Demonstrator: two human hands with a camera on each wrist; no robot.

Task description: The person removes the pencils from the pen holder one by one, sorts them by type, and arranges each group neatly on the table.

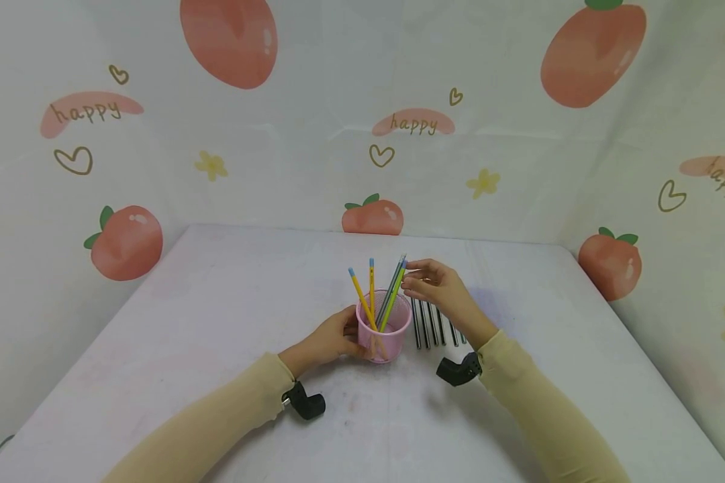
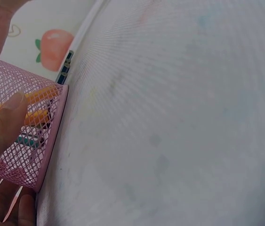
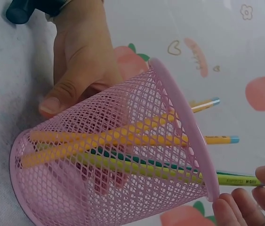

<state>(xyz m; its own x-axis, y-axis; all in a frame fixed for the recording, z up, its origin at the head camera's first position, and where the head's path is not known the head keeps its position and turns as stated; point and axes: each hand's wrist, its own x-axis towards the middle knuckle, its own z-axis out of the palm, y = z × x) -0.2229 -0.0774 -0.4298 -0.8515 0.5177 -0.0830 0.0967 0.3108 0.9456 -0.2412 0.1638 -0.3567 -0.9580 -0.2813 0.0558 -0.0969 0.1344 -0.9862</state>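
The left hand (image 1: 332, 341) curls its fingers and thumb round a pink mesh cup (image 1: 384, 347) on the table (image 1: 266, 288). The right hand (image 1: 440, 285) pinches the top of a light green pencil (image 3: 231, 180) standing inside, with two yellow pencils (image 3: 224, 140) beside it.

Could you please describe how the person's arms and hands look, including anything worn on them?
The left hand and right hand are bare, without gloves. The left sleeve and right sleeve are long, plain and pale yellow-beige. A black, angular device sits at each wrist: the left device and the right device. No cable shows on either.
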